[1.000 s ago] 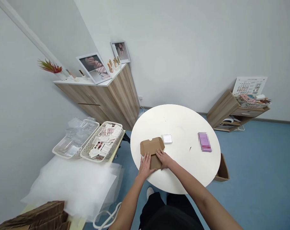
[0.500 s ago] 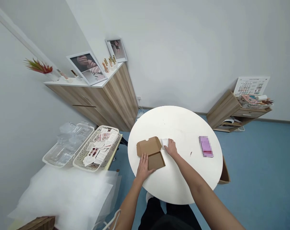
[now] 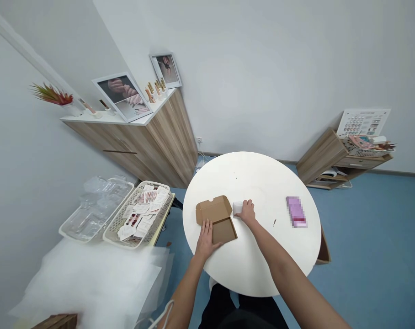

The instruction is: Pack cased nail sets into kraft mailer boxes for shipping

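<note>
Dark trousers (image 3: 217, 305) and a bit of light shoe (image 3: 212, 284) sat at the bottom edge, near a white cable (image 3: 164, 314).

Left hand (image 3: 204, 241) lay on the near left part of the brown cardboard box (image 3: 214, 210), fingers spread and extended, not clenched; couldn't tell whether the fingertips hooked its edge. Box stood on the near left part of the white round table (image 3: 258, 262), tray toward the person, lid folded back on the far side.

Right hand (image 3: 247, 213) was at the white packet (image 3: 237, 208), just right of the lid: thumb on the near side, other fingers curled over the right side, looked like a grasp. Couldn't tell if it was lifted off the tabletop.

Progress as shown: tray walls up, lid open, brown tray floor visible. Lid not closed; packet outside the tray.

Further right, a purple item (image 3: 295, 210), well apart from both hands, pixelated, unreadable. Left side table held translucent sheets (image 3: 91, 274) and two baskets, one with cards (image 3: 147, 205), one with clear plastic (image 3: 94, 208). Behind: wood cabinet (image 3: 175, 141), shelf unit (image 3: 320, 153).

Hidden: tray's left side and part of the packet, under the hands. Cut off: brown cardboard (image 3: 58, 321) bottom left. Open carton (image 3: 324, 249) partly behind the tabletop.
</note>
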`<action>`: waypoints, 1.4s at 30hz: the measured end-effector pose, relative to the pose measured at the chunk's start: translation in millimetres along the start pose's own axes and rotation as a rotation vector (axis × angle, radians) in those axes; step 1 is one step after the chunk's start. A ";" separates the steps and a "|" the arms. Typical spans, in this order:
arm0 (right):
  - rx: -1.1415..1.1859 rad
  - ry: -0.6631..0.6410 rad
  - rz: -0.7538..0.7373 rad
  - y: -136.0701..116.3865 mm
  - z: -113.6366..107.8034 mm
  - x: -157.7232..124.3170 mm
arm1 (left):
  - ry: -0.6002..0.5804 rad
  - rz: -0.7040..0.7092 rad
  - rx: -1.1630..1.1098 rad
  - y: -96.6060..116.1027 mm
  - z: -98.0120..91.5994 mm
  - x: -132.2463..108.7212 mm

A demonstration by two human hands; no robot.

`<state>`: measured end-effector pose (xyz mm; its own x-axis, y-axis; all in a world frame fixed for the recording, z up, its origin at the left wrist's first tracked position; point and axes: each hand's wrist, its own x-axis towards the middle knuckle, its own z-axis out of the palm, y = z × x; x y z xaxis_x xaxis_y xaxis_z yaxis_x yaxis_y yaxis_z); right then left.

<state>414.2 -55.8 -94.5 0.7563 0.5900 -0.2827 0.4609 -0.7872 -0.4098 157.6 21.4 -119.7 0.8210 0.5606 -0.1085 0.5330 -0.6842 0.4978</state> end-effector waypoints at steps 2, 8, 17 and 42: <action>0.026 0.001 -0.041 4.7 -2.5 -4.9 | 0.000 0.005 0.003 0.7 -0.5 0.3; 0.181 0.028 -0.074 22.2 -23.4 -16.9 | -0.035 -0.002 0.000 3.3 -4.1 -0.3; 0.562 0.114 -0.038 7.7 -44.9 -58.9 | -0.010 0.013 -0.027 17.6 11.6 -11.4; -0.346 -0.084 -0.332 -15.8 15.3 -157.7 | -0.012 0.101 -0.039 48.6 25.4 -34.9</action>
<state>280.5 -133.7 -56.8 0.5089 0.8205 -0.2603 0.8090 -0.5592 -0.1811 160.1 -43.2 -113.7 0.8725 0.4842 -0.0662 0.4395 -0.7182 0.5395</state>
